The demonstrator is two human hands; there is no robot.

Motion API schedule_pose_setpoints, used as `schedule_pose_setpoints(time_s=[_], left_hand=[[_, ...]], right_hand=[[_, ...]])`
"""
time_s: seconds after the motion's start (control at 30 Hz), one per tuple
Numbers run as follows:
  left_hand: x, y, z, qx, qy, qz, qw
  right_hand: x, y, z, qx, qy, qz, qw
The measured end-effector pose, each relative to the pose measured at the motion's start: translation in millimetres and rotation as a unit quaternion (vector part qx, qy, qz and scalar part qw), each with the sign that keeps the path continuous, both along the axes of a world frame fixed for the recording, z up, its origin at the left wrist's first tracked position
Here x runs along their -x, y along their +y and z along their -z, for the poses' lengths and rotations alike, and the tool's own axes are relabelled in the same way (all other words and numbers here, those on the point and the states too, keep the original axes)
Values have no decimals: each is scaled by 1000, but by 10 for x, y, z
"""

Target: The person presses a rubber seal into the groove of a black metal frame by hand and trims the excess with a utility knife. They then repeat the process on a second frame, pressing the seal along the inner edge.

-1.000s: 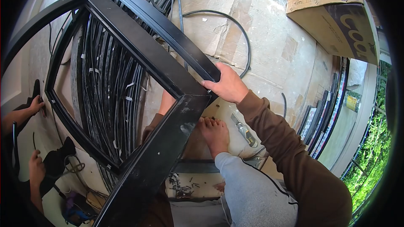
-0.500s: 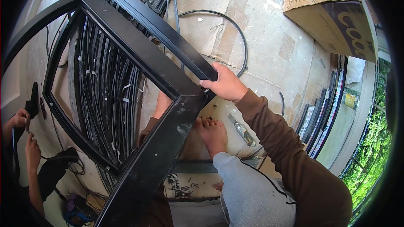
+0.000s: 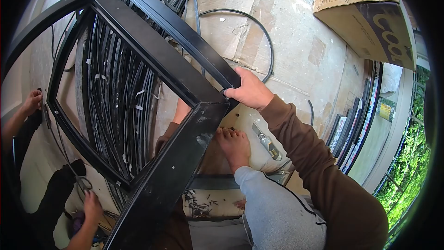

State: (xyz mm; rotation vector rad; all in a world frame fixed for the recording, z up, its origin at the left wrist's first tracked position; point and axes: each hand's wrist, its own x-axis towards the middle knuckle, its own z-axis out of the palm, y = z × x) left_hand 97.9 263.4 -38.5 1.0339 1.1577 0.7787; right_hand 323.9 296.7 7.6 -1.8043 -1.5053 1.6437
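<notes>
A large black window or door frame (image 3: 152,55), with a curved side and mitred corners, slants across the view in front of me. My right hand (image 3: 249,90) is closed round the end of its narrow rear rail (image 3: 185,32), near the corner, thumb on top. Behind the near rail shows part of my left hand (image 3: 182,110); its fingers are hidden by the frame. A utility knife (image 3: 267,141) lies on the floor beside my bare foot (image 3: 233,148). White scuffs mark the near rail (image 3: 185,143).
Many long black rubber-like strips (image 3: 115,83) lie bundled beneath the frame. At left, another person's hands (image 3: 33,102) hold a thin dark strip. A cardboard box (image 3: 365,23) stands at upper right, near packaged lengths (image 3: 354,125). Small black offcuts (image 3: 203,203) litter the floor.
The frame and my right hand have shifted very slightly to the right. The other person's hands have moved apart, one up and the other down, with the strip stretched between them.
</notes>
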Motion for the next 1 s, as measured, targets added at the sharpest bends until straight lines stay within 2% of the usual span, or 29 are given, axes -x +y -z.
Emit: schedule_pose_setpoints(time_s=[0.2, 0.6, 0.8, 1.0], left_hand=[[18, -37, 19, 4, 3, -3, 1000], [53, -46, -2, 7, 5, 0, 1000], [28, -24, 12, 4, 1, 3, 1000], [5, -13, 9, 3, 0, 7, 1000]], right_hand=[[30, 18, -2, 22, -37, -2, 999], [-10, -37, 117, -14, -7, 6, 1000], [-10, -14, 19, 18, -2, 9, 1000], [-24, -47, 94, -31, -6, 6, 999]])
